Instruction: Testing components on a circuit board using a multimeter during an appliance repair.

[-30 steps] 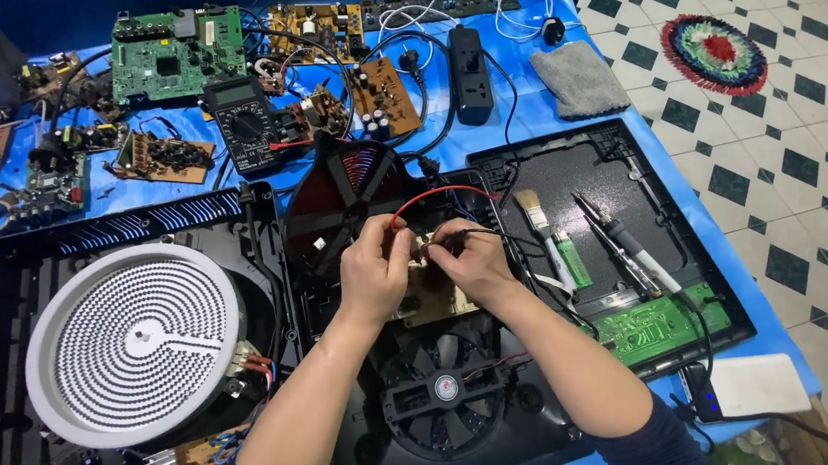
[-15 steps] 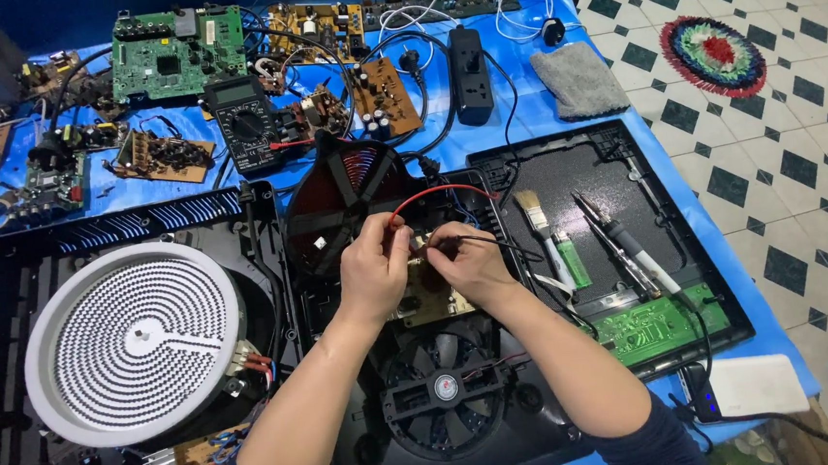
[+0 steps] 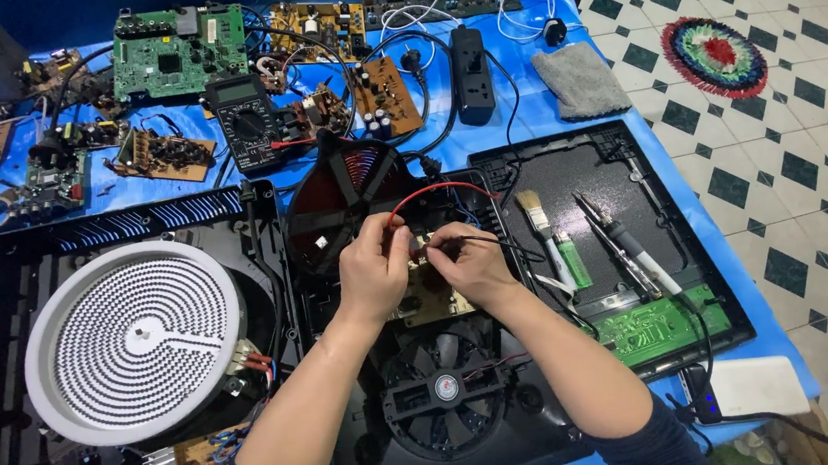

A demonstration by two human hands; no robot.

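- Head view, going left to right: the big white round heating coil (image 3: 137, 341) sits lower left in the opened black cooker body (image 3: 10, 290), same spot as a second ago.
- Left hand (image 3: 375, 269) at frame centre is curled, fingertips pinched around the red probe wire (image 3: 431, 193); it has barely budged, maybe nudged up a touch.
- Right hand (image 3: 470, 265) just beside it is closed on the black probe (image 3: 478, 242), tip aimed left at the small brown circuit board (image 3: 434, 304) under both hands.
- So basically no change, both hands hold steady on the board, looks like a reading in progress.
- Brush (image 3: 532, 207) and soldering iron (image 3: 619, 242) lie untouched on the black panel (image 3: 565, 173) to the right.
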